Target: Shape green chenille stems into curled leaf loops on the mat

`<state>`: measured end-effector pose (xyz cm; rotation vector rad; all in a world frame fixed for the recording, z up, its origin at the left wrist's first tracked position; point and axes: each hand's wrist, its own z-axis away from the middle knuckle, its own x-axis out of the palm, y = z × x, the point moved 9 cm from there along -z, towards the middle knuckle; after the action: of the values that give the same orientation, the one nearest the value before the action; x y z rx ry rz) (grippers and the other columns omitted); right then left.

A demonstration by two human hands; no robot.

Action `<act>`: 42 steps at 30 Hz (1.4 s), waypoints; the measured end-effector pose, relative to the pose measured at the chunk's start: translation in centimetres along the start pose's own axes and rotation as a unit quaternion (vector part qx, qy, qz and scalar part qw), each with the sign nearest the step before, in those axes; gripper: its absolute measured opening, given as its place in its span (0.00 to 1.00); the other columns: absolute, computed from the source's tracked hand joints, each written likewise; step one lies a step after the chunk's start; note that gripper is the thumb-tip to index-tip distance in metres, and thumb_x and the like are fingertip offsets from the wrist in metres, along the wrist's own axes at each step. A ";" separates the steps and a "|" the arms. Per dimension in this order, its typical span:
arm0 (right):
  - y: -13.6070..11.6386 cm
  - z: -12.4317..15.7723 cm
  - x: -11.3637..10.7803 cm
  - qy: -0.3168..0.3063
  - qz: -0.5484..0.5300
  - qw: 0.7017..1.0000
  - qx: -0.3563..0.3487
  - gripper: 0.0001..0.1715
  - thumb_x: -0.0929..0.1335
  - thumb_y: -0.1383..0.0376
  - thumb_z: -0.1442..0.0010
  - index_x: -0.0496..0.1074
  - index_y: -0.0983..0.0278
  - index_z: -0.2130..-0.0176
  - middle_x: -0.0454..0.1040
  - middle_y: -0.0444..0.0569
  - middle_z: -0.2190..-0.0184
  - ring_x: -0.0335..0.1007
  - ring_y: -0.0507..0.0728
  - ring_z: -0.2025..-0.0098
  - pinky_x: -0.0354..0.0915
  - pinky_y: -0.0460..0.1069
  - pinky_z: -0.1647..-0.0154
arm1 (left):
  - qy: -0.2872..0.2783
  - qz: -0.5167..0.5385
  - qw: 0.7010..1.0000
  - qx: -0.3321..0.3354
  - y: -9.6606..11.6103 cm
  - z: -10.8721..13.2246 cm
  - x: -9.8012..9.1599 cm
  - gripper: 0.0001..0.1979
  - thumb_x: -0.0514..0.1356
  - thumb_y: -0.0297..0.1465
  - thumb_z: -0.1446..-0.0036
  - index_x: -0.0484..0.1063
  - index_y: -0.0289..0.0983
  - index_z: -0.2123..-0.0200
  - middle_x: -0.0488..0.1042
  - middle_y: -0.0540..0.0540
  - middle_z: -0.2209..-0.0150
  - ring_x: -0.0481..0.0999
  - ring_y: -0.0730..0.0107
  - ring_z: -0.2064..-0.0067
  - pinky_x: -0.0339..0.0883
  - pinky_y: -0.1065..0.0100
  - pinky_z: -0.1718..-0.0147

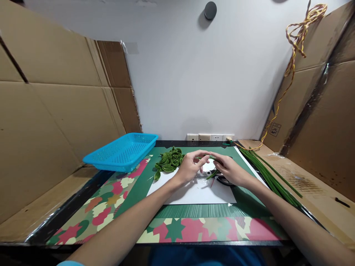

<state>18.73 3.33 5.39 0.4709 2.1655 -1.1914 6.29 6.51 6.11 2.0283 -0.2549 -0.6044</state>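
Hands: left hand (190,169) and right hand (232,171) each closed by the fingertips on one thin green strip (211,157), batch part done

Largest first: patterned mat (111,195) covers the table. The blue basket (122,152) sits at its far left corner. A white sheet (194,195) lies in the centre under both hands, with the strip held just above it. The bundle of straight green stems (271,178) lies along the right edge, apart from my hands. A pile of coiled green pieces (169,161) rests at the sheet's far left corner, just beside my left hand. Judgement: a fair heap is coiled and one strip is in work, but most of the bundle looks unused, so plenty is left. A small white object and a dark one by my right hand are too hidden to name
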 end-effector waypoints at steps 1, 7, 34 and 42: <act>0.1 0.0 0.0 0.003 -0.009 1.000 0.002 0.29 0.59 0.64 0.30 0.63 0.62 0.33 0.70 0.44 0.73 0.59 0.54 0.74 0.58 0.48 0.70 | -0.009 0.011 1.000 -0.005 -0.1 0.0 0.2 0.19 0.62 0.45 0.37 0.78 0.37 0.51 0.79 0.46 0.65 0.71 0.77 0.78 0.64 0.74 0.81; -0.6 0.3 -0.3 0.019 -0.082 0.996 -0.010 0.29 0.63 0.56 0.29 0.56 0.60 0.33 0.68 0.40 0.74 0.61 0.53 0.74 0.61 0.47 0.71 | 0.011 0.054 0.998 -0.015 -0.5 -0.1 0.1 0.18 0.60 0.45 0.36 0.76 0.34 0.60 0.79 0.45 0.67 0.72 0.77 0.82 0.59 0.76 0.86; -0.2 1.0 -3.0 0.124 -0.134 0.982 -0.054 0.13 0.72 0.56 0.35 0.70 0.61 0.66 0.80 0.45 0.74 0.78 0.55 0.73 0.72 0.48 0.70 | -0.010 0.135 0.984 -0.113 -2.3 -0.5 -0.2 0.19 0.70 0.42 0.47 0.80 0.34 0.59 0.80 0.41 0.64 0.74 0.71 0.70 0.64 0.76 0.82; 1.1 0.4 -3.1 0.122 -0.149 0.981 -0.003 0.17 0.69 0.51 0.33 0.66 0.60 0.64 0.76 0.46 0.73 0.74 0.55 0.71 0.67 0.46 0.79 | -0.014 0.171 0.978 -0.115 -1.6 -0.6 -0.1 0.10 0.67 0.33 0.46 0.78 0.35 0.61 0.75 0.47 0.70 0.66 0.77 0.76 0.60 0.77 0.84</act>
<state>21.79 3.54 6.58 0.3083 2.5170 -1.3444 6.39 7.77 5.04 1.7034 -0.5154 -0.4233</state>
